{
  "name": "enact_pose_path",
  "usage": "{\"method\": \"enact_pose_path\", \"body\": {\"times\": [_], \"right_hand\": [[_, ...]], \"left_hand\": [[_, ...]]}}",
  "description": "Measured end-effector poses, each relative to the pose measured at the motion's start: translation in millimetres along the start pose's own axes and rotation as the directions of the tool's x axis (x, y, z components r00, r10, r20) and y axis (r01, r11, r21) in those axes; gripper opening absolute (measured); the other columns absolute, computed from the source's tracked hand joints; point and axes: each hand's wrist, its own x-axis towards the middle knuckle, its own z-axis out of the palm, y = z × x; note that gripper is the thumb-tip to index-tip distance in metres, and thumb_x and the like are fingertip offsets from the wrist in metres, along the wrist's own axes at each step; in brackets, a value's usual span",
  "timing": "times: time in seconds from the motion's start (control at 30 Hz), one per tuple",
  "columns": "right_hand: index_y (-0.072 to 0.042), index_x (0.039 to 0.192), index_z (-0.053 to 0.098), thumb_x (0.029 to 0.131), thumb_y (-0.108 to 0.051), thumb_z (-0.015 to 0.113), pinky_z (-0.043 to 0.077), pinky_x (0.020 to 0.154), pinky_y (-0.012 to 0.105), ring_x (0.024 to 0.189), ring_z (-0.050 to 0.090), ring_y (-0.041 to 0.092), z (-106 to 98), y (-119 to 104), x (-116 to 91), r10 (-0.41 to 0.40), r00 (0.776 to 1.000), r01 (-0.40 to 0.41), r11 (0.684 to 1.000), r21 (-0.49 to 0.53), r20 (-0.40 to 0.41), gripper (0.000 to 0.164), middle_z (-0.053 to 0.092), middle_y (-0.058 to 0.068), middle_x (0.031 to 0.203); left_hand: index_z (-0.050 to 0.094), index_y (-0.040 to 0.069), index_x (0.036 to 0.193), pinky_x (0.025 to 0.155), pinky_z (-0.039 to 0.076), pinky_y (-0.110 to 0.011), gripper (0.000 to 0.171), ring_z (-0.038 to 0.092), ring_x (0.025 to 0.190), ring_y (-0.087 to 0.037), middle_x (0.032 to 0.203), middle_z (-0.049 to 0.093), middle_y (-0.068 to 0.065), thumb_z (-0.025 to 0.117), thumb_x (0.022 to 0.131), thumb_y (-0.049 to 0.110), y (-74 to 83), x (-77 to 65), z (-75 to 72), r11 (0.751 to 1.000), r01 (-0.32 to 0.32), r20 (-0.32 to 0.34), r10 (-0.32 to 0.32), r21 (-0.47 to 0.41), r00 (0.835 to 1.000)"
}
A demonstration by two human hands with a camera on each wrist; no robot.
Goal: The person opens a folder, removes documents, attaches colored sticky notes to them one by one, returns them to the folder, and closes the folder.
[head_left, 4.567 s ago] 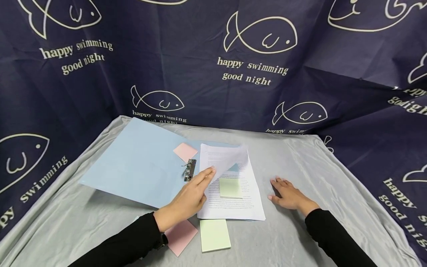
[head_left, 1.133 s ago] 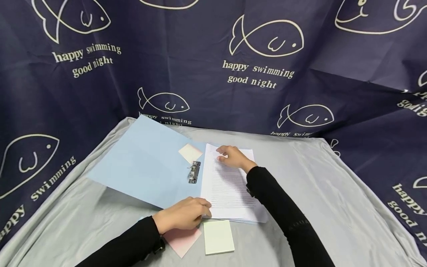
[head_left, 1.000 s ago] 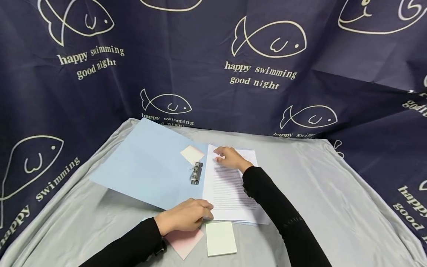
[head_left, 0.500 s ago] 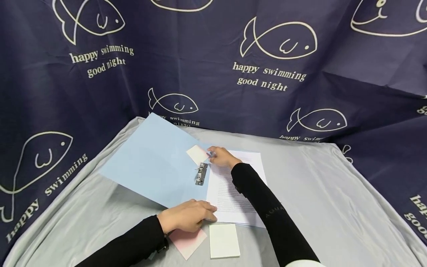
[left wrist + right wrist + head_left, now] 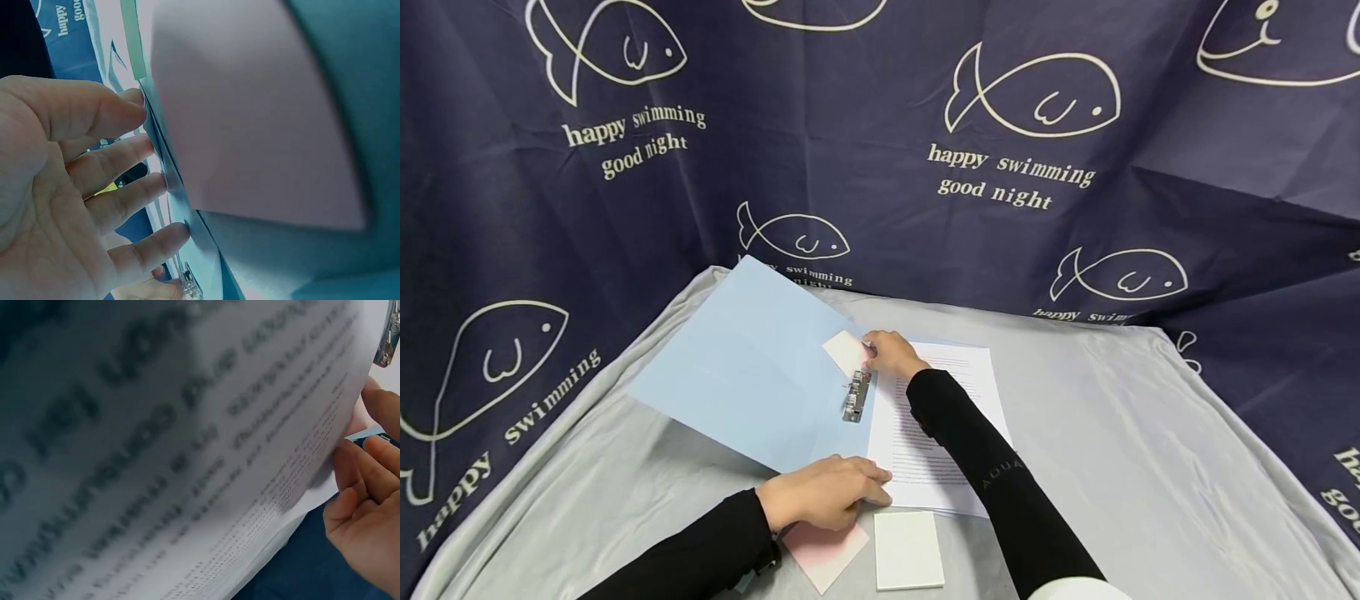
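Observation:
Printed sheets (image 5: 951, 450) lie on the right half of an open light-blue folder (image 5: 752, 367). At their lower left corner, my left hand (image 5: 827, 492) rests with its fingertips. In the left wrist view, its rather straight fingers (image 5: 128, 206) touch the folder's edge. My right hand (image 5: 895, 354) reaches to the sheets' upper left corner, with its fingertips at a pink sticky note (image 5: 845, 352). Below that note sits a metal lever clip (image 5: 855, 396). In the right wrist view, a curving printed page (image 5: 206, 456) fills most of the picture, and what the fingertips meet is hidden.
In front of the folder lie a pink sticky-note pad (image 5: 826, 557) and a pale green sticky-note pad (image 5: 908, 550). A grey cloth (image 5: 1097, 442) covers the table. Behind hangs a dark blue curtain (image 5: 880, 167) with fish drawings.
Earlier my left hand was on a lifted page while my right lay on the cloth. Since then the left went to the lower corner; the right moved onto the sheets, then left towards the note.

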Motion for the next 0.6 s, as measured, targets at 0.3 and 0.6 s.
{"method": "enact_pose_path", "body": {"times": [0.3,0.6], "right_hand": [[-0.005,0.125,0.056,0.082,-0.012,0.072,0.047,0.08,0.029,0.094,0.061,0.022,2.5,-0.6,1.3,-0.019,0.999,0.021,0.998,0.058,-0.027,0.047,0.067,0.007,0.099],[-0.007,0.131,0.051,0.082,-0.014,0.072,0.045,0.068,0.029,0.08,0.06,0.018,3.0,-6.9,5.9,-0.008,1.0,0.009,1.0,-0.029,0.016,0.054,0.066,0.004,0.091]], "left_hand": [[0.069,0.021,0.114,0.087,0.045,-0.038,0.047,0.047,0.119,-0.012,0.127,0.055,0.001,0.057,0.077,-0.006,1.6,0.6,-3.2,1.0,0.01,0.014,-0.01,-0.012,1.0],[0.069,0.022,0.113,0.085,0.045,-0.039,0.048,0.047,0.119,-0.012,0.127,0.055,0.001,0.058,0.075,-0.005,0.4,0.8,-2.4,1.0,0.006,0.014,-0.006,-0.003,1.0]]}}
